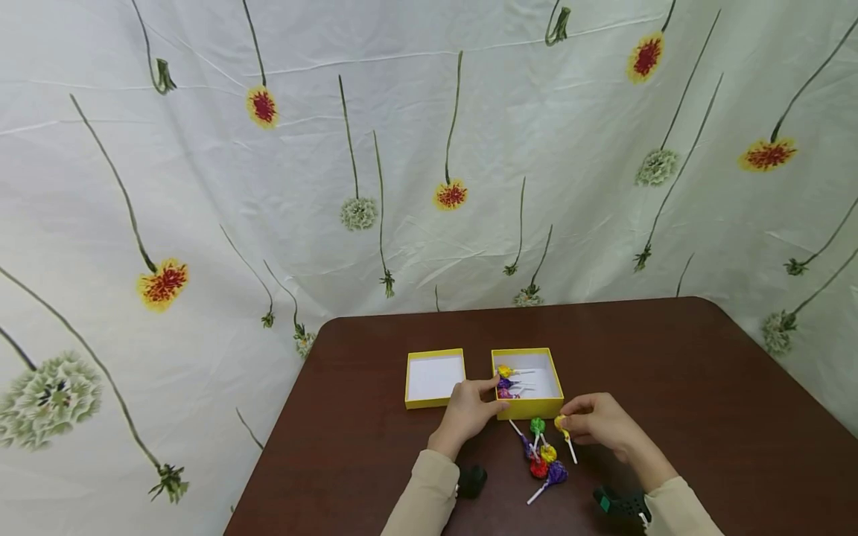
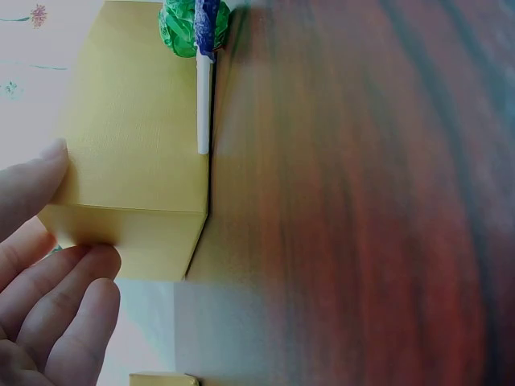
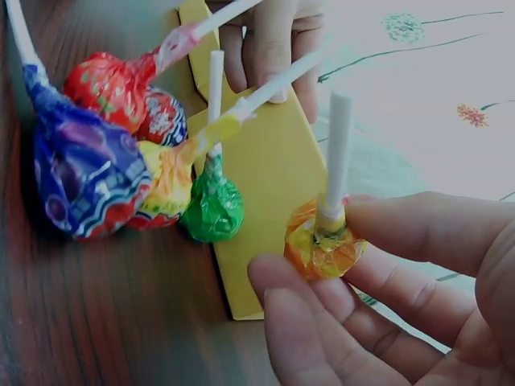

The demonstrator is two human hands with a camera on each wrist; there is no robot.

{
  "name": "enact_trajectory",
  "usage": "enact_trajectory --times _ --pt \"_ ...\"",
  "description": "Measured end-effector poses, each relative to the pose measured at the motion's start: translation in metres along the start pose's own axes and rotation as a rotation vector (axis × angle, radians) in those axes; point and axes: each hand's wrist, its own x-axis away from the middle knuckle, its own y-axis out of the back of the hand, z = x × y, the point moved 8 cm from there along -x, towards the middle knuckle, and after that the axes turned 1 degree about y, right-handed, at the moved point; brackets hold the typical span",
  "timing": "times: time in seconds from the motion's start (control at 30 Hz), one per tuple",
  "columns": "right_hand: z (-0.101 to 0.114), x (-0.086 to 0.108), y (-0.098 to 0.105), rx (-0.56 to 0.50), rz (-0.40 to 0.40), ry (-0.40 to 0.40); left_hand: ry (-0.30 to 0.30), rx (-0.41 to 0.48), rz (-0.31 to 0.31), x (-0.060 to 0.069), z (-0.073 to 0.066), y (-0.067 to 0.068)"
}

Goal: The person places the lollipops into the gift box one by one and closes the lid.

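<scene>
Right hand pinches a crinkle-wrapped yellow lollipop just beside the smooth yellow box; left hand grips the box's corner. Only the head view shows inner lollipops, seemingly three.

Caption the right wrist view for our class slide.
Right hand pinches a yellow-wrapped lollipop near a yellow box, a green lollipop, a red lollipop and a purple lollipop.

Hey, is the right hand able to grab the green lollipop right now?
Probably not just yet: the right hand already pinches a yellow lollipop. Otherwise the way looks fairly free, since the green lollipop lies close by, in front of the box, its round end uncovered from above.
</scene>
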Motion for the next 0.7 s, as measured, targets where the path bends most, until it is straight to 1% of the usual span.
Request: enact_trajectory --times 0.1,0.27,0.4,0.57,0.7 --pt "0.002 -0.001 -0.002 -0.031 0.013 0.016 0.0 -0.004 -0.001 -0.001 0.001 0.0" --pt "0.009 -0.001 -0.006 -0.066 0.045 0.079 0.004 -0.006 0.007 -0.001 0.0 -0.001" --pt "0.015 -0.004 -0.007 -0.054 0.035 0.11 -0.002 -0.008 0.009 -0.001 -0.001 0.0" --pt "0.024 -0.007 -0.006 -0.021 0.012 0.12 0.002 -0.012 0.007 -0.001 -0.001 0.0" --pt "0.031 -0.009 -0.004 -0.017 -0.008 0.123 -0.004 -0.014 0.008 -0.001 -0.001 0.0"
